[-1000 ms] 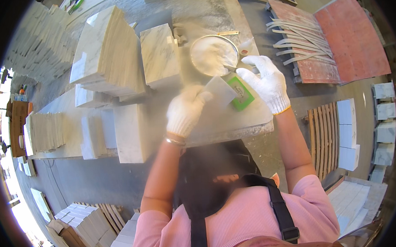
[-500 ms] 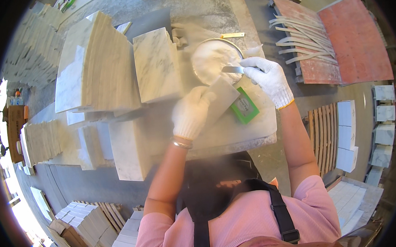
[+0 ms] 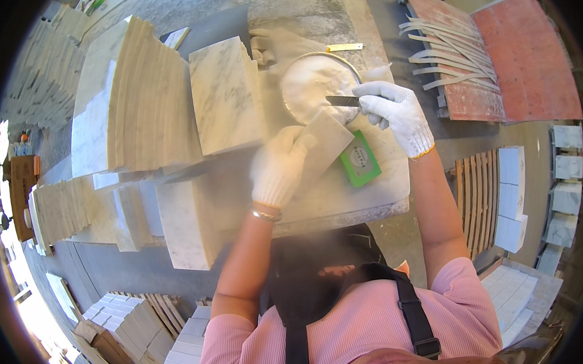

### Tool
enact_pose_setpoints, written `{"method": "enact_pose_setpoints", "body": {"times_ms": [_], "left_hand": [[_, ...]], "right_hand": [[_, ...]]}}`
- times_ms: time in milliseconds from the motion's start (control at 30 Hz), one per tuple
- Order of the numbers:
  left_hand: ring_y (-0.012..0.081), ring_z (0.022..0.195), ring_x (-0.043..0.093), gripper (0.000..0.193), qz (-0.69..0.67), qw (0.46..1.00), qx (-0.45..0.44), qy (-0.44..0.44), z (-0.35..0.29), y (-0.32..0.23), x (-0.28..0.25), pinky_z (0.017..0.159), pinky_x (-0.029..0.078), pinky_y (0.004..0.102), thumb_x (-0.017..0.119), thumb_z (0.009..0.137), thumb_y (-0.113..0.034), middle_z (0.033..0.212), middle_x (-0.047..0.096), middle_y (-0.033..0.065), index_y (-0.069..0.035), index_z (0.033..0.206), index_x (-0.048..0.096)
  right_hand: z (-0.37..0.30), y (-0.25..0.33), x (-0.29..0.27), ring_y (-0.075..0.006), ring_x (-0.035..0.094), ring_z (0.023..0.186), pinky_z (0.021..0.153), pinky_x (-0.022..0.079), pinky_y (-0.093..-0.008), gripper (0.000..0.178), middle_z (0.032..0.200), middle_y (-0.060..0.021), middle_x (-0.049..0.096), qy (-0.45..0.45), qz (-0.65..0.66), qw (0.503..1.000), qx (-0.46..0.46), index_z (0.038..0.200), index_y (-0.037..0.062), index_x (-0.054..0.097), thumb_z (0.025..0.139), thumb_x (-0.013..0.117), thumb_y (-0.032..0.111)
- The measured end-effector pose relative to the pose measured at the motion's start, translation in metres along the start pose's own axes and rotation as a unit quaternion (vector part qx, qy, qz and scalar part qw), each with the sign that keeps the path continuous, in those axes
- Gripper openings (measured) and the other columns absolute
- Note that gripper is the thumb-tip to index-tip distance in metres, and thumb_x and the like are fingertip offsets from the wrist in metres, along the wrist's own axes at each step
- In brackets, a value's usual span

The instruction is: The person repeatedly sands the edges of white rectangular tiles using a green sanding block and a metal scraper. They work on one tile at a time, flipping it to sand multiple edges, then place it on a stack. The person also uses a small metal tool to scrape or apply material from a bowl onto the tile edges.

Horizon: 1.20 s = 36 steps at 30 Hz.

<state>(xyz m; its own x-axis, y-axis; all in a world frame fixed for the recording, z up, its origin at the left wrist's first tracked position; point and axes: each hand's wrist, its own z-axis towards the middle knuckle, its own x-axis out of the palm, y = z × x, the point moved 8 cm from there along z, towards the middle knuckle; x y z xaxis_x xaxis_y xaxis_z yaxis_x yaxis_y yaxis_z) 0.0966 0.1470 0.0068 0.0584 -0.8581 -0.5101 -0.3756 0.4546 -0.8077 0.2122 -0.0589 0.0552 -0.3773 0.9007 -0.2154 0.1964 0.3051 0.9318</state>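
Observation:
My left hand (image 3: 278, 167), in a white knit glove, is closed on a pale stone tile (image 3: 329, 140), its far corner at the near rim of a round tub (image 3: 284, 98). White paste (image 3: 314, 80) fills the tub. My right hand (image 3: 395, 112), also gloved, pinches a narrow flat metal blade (image 3: 342, 101) like a putty knife; its tip hangs over the paste, and I cannot tell whether it touches. The glove covers the blade's other end. A green rectangular block (image 3: 361, 160) with a round grey label lies on the table just right of the tile.
Stacked marble tiles (image 3: 226, 96) stand left of the tub, with a bigger stack (image 3: 148, 97) beyond. A yellow-and-white strip (image 3: 345, 47) and a crumpled glove-like cloth (image 3: 265, 48) lie behind it. Pale strips (image 3: 453, 58) rest on red boards (image 3: 525, 57) at right. Haze blurs the middle.
The blade has turned in my right hand, going from a bright face to a dark one. My left hand keeps the tile nearly still. The view has shifted slightly.

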Motion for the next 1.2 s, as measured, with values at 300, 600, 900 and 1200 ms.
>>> {"method": "enact_pose_setpoints", "body": {"times_ms": [300,600,900,1200], "left_hand": [[0.0363,0.098,0.069,0.039,0.006,1.000,0.029,-0.006,-0.002,-0.007,-0.001,0.084,0.052,0.0441,0.061,0.096,-0.042,0.103,0.074,0.0168,-0.010,0.117,0.071],[0.0359,0.099,0.069,0.039,0.000,1.000,0.028,-0.008,0.000,-0.005,-0.001,0.086,0.052,0.0438,0.061,0.096,-0.042,0.105,0.074,0.0160,-0.010,0.117,0.072],[0.0327,0.100,0.069,0.041,0.000,1.000,0.018,-0.005,0.002,-0.003,0.000,0.088,0.052,0.0407,0.062,0.096,-0.043,0.107,0.074,0.0142,-0.011,0.118,0.072],[0.0269,0.098,0.070,0.042,-0.021,1.000,0.017,-0.006,0.003,0.001,0.001,0.087,0.052,0.0361,0.065,0.094,-0.047,0.106,0.076,0.0098,-0.014,0.119,0.073]], "right_hand": [[-0.012,0.009,-0.002,-0.0032,0.057,0.069,0.060,0.042,-0.0197,0.025,0.087,0.0013,0.070,-0.008,-0.031,0.999,-0.030,0.117,0.0048,0.075,0.093,0.068,0.010],[-0.018,0.018,-0.002,-0.0035,0.060,0.075,0.066,0.048,-0.0208,0.024,0.092,0.0010,0.072,-0.032,-0.085,0.992,-0.087,0.115,0.0045,0.077,0.093,0.070,0.005],[-0.001,0.009,0.001,-0.0038,0.061,0.080,0.070,0.050,-0.0213,0.022,0.096,0.0001,0.074,-0.047,-0.117,0.982,-0.137,0.114,0.0022,0.076,0.093,0.070,0.004],[0.007,-0.003,0.006,-0.0035,0.060,0.073,0.065,0.047,-0.0201,0.024,0.093,0.0006,0.074,-0.003,-0.064,0.996,-0.057,0.115,0.0039,0.077,0.093,0.069,0.009]]}}
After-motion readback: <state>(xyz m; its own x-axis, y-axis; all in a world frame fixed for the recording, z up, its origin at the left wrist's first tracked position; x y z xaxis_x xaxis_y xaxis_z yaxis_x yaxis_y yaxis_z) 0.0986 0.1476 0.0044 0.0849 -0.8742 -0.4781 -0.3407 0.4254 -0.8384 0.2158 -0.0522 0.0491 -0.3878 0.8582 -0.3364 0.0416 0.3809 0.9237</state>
